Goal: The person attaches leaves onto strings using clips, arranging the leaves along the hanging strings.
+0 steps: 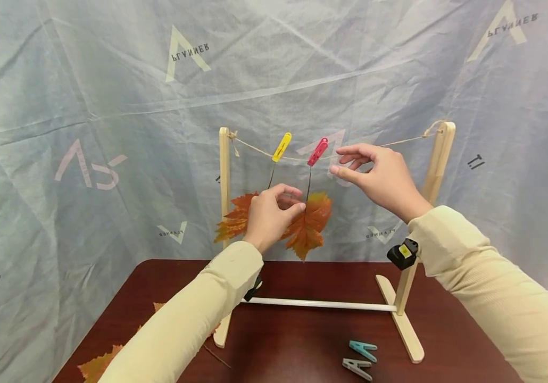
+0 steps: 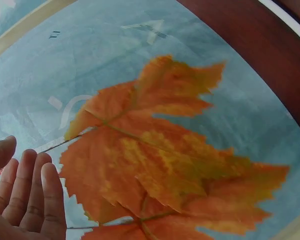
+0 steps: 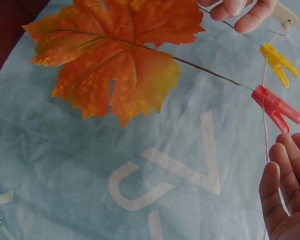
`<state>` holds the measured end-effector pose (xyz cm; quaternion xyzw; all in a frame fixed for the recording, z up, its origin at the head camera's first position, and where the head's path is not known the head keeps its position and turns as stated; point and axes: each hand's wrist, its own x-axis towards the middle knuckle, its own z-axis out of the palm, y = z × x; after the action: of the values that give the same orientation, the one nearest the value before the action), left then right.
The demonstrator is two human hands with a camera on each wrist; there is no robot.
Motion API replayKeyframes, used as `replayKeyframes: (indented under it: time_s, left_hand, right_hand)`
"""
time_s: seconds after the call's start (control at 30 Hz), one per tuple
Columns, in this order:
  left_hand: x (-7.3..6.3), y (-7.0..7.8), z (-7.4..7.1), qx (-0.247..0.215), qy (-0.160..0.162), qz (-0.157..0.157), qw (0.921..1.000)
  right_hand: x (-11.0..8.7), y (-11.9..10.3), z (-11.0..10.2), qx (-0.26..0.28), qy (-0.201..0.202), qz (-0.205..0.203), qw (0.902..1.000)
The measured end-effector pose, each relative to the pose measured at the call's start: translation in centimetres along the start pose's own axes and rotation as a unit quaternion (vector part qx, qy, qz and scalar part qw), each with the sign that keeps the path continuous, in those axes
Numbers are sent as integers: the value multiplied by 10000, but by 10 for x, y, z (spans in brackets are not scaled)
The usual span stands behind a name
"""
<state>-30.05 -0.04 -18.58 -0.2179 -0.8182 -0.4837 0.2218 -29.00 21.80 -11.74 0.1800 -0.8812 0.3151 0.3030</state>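
Note:
Two orange artificial maple leaves hang by their stems from a string [image 1: 257,149]. A yellow clothespin [image 1: 281,147] clips the left leaf [image 1: 239,215], and a red clothespin [image 1: 317,152] clips the right leaf [image 1: 308,226]. My left hand [image 1: 274,213] is raised before the leaves with its fingers loosely bent; the left wrist view shows nothing in it. Just right of the red clothespin [image 3: 276,106], my right hand [image 1: 381,178] hovers by the string, thumb and fingers apart and holding nothing. Part of the left leaf is hidden behind my left hand.
The string is tied between two wooden posts [image 1: 224,181], joined low down by a white rod [image 1: 322,304]. On the dark red table [image 1: 293,340] lie a blue clothespin [image 1: 364,350], a grey clothespin [image 1: 357,367] and more leaves [image 1: 99,364], partly under my left arm. A grey cloth hangs behind.

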Motion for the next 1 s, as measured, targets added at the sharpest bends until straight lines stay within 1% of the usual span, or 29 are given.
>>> replayKeyframes:
  time_s: [0.2, 0.53, 0.7, 0.87, 1.0]
  left_hand:
    - [-9, -10, -7, -63, -10, 156, 9999]
    - [-23, -25, -24, 8, 105, 247, 9996]
    - [-32, -34, -32, -17, 69, 161, 9998]
    - [-42, -42, -41, -81, 4, 11, 10000]
    - [-50, -49, -49, -19, -3, -134, 9999]
  right_hand:
    - [-10, 0, 2, 44, -98, 21, 9999]
    - [-28, 10, 11, 152, -172, -23, 9997]
    - [-38, 15, 15, 232, -247, -117, 9994]
    - [-49, 18, 18, 255, -293, -75, 9992]
    - [-58, 23, 20, 241, -362, 5, 9991]
